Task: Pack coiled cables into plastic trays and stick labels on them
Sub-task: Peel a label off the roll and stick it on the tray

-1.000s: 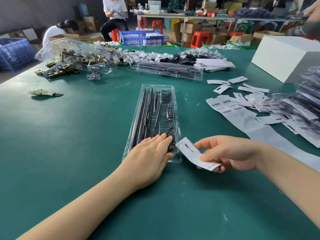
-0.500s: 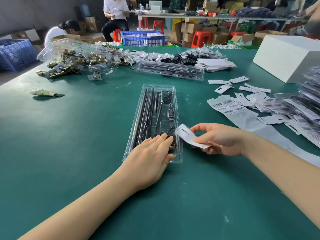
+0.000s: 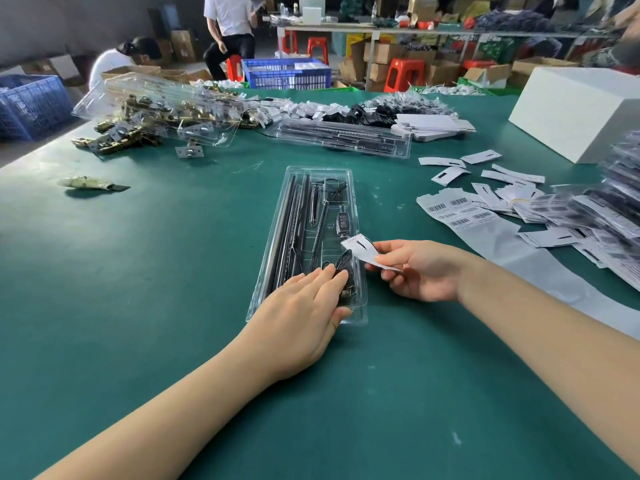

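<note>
**Label close to the tray: the risks, and what the things are made of**

The green counter [image 3: 138, 306] looks like a soft, matt mat, so the light tray could slide on it if the holding hand lets go. The clear plastic tray [image 3: 294, 202] lies in the middle, long and narrow, with thin glossy walls and moulded channels; such plastic bends easily, and a strong push could deform it or make the contents jump out. Inside are straight black rods, a thin wire and a small remote with buttons. The coiled cable [image 3: 346, 265] is a dark bundle at the tray's 5 o'clock corner, and it may spring up from its pocket.

The left hand [image 3: 298, 313] rests flat on the near end, fingers straight and together, touching the cable. The right hand [image 3: 419, 268], at 3 o'clock of the tray, pinches a white paper label [image 3: 360, 249] between thumb and forefinger. The label is thin, curled and has a slot; I judge it could crease, stick crooked, or catch a finger if it is adhesive.

At 2 o'clock lie loose labels [image 3: 502, 174] and a barcode sheet [image 3: 457, 211].
</note>
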A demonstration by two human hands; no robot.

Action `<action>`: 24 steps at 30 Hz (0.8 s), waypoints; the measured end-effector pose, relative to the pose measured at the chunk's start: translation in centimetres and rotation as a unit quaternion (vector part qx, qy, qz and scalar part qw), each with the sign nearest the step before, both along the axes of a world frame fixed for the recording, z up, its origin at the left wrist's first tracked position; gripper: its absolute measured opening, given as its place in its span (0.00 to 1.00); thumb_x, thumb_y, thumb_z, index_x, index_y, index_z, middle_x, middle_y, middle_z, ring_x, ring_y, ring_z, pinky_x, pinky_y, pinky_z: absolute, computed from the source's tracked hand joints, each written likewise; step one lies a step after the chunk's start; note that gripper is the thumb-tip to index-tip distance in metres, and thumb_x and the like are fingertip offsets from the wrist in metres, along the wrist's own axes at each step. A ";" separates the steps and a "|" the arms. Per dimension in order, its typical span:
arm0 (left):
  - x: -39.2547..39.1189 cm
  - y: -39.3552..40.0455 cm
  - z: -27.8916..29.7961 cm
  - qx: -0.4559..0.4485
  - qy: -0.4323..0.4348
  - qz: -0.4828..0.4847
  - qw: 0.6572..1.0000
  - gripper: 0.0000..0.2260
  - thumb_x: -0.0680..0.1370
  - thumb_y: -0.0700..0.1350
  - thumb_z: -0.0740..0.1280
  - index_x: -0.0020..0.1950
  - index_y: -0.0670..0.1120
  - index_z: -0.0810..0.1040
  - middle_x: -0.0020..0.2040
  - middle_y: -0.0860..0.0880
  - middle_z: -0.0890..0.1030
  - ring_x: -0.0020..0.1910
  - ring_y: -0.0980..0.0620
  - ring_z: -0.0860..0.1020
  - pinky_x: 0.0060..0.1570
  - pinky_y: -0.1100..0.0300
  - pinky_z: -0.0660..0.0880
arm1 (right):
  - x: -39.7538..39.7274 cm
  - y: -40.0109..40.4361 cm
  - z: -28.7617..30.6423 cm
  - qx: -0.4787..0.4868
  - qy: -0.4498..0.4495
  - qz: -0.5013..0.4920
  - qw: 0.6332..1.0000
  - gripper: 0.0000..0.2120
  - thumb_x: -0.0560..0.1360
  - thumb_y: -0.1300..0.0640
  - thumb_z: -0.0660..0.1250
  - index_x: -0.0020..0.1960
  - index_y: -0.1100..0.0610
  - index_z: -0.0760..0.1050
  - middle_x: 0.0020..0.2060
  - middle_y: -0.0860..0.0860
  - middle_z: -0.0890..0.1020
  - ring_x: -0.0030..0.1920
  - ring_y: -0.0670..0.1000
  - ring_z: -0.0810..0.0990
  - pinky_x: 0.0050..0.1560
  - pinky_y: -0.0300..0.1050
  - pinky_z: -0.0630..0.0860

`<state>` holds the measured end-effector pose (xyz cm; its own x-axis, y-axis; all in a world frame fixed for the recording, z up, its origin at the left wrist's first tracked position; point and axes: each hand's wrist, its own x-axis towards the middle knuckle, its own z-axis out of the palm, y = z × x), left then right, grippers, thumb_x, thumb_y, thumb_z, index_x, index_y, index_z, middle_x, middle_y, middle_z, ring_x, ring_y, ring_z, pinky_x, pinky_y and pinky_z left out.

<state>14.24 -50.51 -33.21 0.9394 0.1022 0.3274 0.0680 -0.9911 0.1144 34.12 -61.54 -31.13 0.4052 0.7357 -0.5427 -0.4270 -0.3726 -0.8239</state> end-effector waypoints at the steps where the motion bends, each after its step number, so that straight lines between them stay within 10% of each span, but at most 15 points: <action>1: 0.0 0.0 0.0 0.002 -0.003 0.000 1.000 0.21 0.79 0.47 0.60 0.66 0.36 0.75 0.64 0.37 0.77 0.63 0.41 0.77 0.62 0.47 0.73 | 0.2 -0.1 0.0 0.001 0.010 -0.009 1.000 0.11 0.81 0.67 0.58 0.53 0.56 0.76 0.31 0.49 0.79 0.24 0.42 0.72 0.22 0.31 0.68; 24: 0.0 0.3 -0.1 -0.047 -0.031 0.006 0.998 0.20 0.79 0.45 0.59 0.67 0.36 0.74 0.64 0.40 0.77 0.64 0.42 0.76 0.64 0.50 0.70 | 4.2 -0.2 0.4 -0.018 0.063 0.033 0.997 0.15 0.77 0.70 0.53 0.54 0.57 0.74 0.29 0.50 0.74 0.21 0.43 0.67 0.20 0.33 0.65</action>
<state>14.29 -50.21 -33.34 0.9161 0.1461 0.3735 0.0695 -0.9750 0.2112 38.33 -61.75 -30.74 0.2825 0.7381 -0.6127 -0.4999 -0.4319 -0.7507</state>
